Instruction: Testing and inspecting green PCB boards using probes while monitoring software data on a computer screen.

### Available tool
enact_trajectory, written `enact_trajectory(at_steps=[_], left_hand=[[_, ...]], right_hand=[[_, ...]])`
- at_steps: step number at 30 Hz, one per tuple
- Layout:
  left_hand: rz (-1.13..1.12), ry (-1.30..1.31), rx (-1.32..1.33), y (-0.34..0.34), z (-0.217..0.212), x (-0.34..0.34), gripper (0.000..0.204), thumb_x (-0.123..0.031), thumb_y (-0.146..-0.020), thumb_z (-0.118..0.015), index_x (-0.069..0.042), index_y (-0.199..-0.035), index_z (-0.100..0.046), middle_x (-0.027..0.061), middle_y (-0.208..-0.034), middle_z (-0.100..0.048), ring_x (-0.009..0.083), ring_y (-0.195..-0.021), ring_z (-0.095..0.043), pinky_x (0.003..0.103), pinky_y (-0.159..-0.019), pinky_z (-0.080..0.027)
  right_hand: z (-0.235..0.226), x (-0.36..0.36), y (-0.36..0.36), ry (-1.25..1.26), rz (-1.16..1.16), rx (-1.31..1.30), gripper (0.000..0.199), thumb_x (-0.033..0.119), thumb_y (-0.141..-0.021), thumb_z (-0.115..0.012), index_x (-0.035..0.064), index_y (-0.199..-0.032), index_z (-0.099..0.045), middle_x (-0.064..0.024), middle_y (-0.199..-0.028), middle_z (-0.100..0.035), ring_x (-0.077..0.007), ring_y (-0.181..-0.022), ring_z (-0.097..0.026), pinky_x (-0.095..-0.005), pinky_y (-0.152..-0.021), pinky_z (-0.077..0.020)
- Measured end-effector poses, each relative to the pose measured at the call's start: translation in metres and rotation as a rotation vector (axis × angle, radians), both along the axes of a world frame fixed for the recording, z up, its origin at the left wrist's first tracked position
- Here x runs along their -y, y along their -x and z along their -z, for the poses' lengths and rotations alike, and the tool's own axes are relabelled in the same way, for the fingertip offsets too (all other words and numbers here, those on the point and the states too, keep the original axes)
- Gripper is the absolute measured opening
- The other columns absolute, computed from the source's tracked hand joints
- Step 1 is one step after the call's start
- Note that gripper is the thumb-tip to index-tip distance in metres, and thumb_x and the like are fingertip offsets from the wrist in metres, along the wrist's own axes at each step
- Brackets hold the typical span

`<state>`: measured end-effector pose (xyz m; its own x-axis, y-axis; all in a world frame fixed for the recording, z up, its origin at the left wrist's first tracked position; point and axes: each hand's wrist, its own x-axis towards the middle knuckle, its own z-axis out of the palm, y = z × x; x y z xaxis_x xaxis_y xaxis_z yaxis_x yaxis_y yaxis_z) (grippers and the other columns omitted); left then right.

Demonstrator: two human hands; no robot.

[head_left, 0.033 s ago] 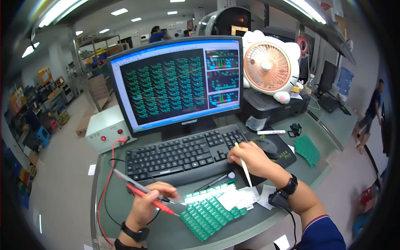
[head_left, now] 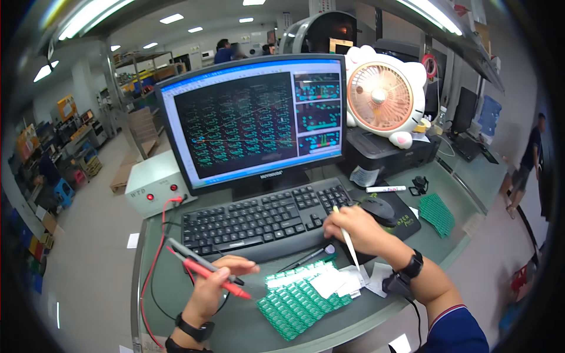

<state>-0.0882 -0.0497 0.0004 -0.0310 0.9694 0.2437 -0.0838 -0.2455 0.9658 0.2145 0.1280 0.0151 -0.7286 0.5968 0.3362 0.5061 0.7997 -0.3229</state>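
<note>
My left hand point(head_left: 213, 288) is closed round two test probes, a red probe point(head_left: 209, 272) and a dark grey probe point(head_left: 197, 254), which lie across the fingers. The red probe's front end stops just left of a green circuit board panel point(head_left: 297, 309) on the glass-topped desk. Loose white paper pieces point(head_left: 329, 283) cover the upper right part of the panel. My right hand point(head_left: 356, 226) grips a slim white pen-shaped tool point(head_left: 349, 244) by its upper part, beside the keyboard and mouse. The tool's tip points down at the papers; whether it touches them I cannot tell.
Behind my hands stand a black keyboard point(head_left: 259, 220), a monitor point(head_left: 265, 176) and a white box with red sockets point(head_left: 154, 182). A mouse point(head_left: 378, 210), a marker point(head_left: 385, 189) and another green panel point(head_left: 436, 215) lie right. The red lead point(head_left: 148, 273) loops down the left side.
The probes in my left hand have shifted slightly, the red one's front end moving up and left from the panel's edge. My right hand keeps its hold. The whole view has shifted a little.
</note>
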Motion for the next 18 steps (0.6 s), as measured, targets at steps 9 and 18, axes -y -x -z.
enact_trajectory(at_steps=[9,18], left_hand=[[-0.219,-0.096,-0.567,-0.001,0.01,-0.008,0.043,-0.023,-0.1,-0.035,0.001,-0.122,-0.063,0.0191,-0.131,-0.058,0.036,-0.132,-0.047,0.045,-0.114,-0.033],[-0.205,-0.014,-0.641,-0.002,0.004,-0.007,0.046,-0.027,-0.1,-0.033,0.0,-0.122,-0.063,0.0189,-0.129,-0.059,0.0358,-0.131,-0.048,0.045,-0.114,-0.032]], right_hand=[[0.011,0.08,0.02,0.031,-0.665,0.139,0.071,0.057,-0.082,-0.072,0.0099,-0.13,-0.05,-0.0137,-0.145,-0.049,-0.0337,-0.14,-0.041,-0.0557,-0.112,-0.0317],[0.014,0.081,0.023,0.006,-0.648,0.148,0.073,0.054,-0.078,-0.076,0.0108,-0.131,-0.051,-0.0107,-0.144,-0.05,-0.0323,-0.137,-0.043,-0.0503,-0.106,-0.0336]])
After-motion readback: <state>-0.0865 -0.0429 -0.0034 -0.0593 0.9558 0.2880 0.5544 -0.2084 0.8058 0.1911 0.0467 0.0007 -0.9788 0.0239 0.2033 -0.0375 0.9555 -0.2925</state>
